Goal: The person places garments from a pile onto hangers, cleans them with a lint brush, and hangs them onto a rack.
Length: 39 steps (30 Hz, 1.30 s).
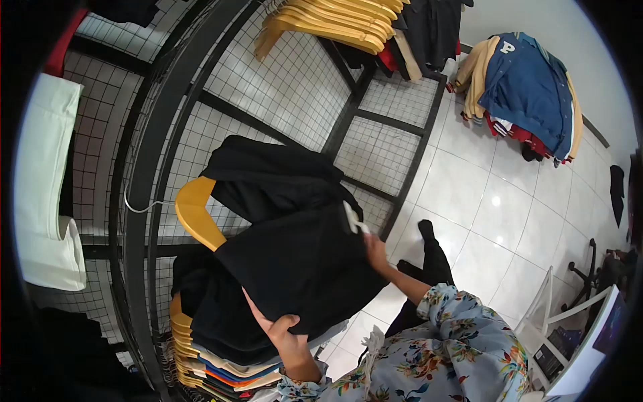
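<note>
A black garment hangs from a wooden hanger, its hook over the dark rack bar. The garment is spread out toward me. My left hand holds its lower edge, thumb on top and fingers partly hidden under the cloth. My right hand is closed on the far edge, beside a small white patch or strip whose kind I cannot make out.
Several garments on wooden hangers hang below on the rack. Bare wooden hangers hang above. White trousers are at left. Blue jackets hang beyond the tiled floor. A white frame stand is at lower right.
</note>
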Motion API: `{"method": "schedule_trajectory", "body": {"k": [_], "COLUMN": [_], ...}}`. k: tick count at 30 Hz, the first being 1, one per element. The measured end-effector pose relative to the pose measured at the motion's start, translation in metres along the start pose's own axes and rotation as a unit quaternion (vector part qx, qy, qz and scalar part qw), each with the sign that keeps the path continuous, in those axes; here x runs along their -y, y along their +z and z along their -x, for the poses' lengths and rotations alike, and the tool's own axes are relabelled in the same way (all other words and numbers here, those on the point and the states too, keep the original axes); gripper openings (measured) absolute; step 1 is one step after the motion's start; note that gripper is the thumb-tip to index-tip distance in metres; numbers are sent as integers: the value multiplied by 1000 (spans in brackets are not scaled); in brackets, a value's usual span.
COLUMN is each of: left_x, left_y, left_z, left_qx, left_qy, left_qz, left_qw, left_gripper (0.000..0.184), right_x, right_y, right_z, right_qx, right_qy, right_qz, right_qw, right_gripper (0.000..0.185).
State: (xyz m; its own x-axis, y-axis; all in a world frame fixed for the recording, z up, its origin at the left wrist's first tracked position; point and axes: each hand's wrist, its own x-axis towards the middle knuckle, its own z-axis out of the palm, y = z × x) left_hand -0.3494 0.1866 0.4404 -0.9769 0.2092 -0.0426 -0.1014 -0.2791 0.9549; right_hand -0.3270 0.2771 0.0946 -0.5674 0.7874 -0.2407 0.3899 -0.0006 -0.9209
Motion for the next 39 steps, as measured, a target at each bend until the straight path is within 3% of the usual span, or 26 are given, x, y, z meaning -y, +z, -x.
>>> {"method": "schedule_trajectory", "body": {"k": [1,3,4,6,8,11,13,15,17,19,20,22,23,24,25,26,28,30,32,34,36,39], "left_x": [1,3,3,3,2,-4,-4,-1,2,2,0,1,2,2,2,4,3,-5,-10,-9,-6,16], "left_y": [0,-1,-1,-6,-12,-21,-27,-34,-37,-38,-38,-35,-32,-32,-38,-49,-63,-52,-38,-31,-25,-64], "left_z": [1,1,1,1,0,-2,1,-5,-4,-2,-2,-1,1,1,1,2,1,-4,-4,-4,-4,2], "left_qx": [0,2,4,21,55,42,28,26,21,11,8,4,0,-4,-5,-10,-26,-47,-73,-78,-77,-18], "left_qy": [-4,-14,-16,-9,4,16,12,9,9,-24,-38,-37,-41,-44,-38,-42,-55,-58,-70,-71,-68,-31], "left_qz": [1,3,3,12,26,-5,-15,-27,-34,-28,-26,-22,-13,-3,-4,-27,-73,-86,-114,-115,-124,-182], "left_qw": [1000,1000,1000,1000,998,999,999,999,999,999,999,999,999,999,999,999,996,994,988,988,987,983], "left_gripper": [97,97,97,93,84,84,84,86,87,96,101,101,101,101,101,102,103,104,106,107,108,109], "right_x": [26,69,62,26,-44,-60,-34,41,109,97,57,-38,-40,-71,-21,38,-46,-20,43,112,167,136], "right_y": [3,6,11,43,25,3,1,-9,-14,39,77,130,144,116,43,-15,16,2,-8,-17,-25,24], "right_z": [-1,0,5,13,3,-24,-63,-86,-102,-127,-134,-137,-121,-112,-102,-104,-140,-159,-181,-191,-189,-193], "right_qx": [-46,48,49,79,218,164,7,-78,-28,13,15,94,133,154,156,259,255,71,-96,-124,-42,52], "right_qy": [-96,-87,-86,38,-7,2,130,15,-38,-258,-260,-245,-237,-92,-97,79,-15,140,135,-31,-128,-146], "right_qz": [-31,-119,-118,57,143,177,128,27,-108,-176,-181,-103,-62,-114,-117,192,295,160,48,-120,-136,-32], "right_qw": [994,988,988,995,965,970,983,996,993,950,948,960,960,977,976,943,921,975,985,985,981,987], "right_gripper": [33,26,26,38,38,41,43,40,31,29,29,39,47,39,39,27,33,33,38,39,34,32]}}
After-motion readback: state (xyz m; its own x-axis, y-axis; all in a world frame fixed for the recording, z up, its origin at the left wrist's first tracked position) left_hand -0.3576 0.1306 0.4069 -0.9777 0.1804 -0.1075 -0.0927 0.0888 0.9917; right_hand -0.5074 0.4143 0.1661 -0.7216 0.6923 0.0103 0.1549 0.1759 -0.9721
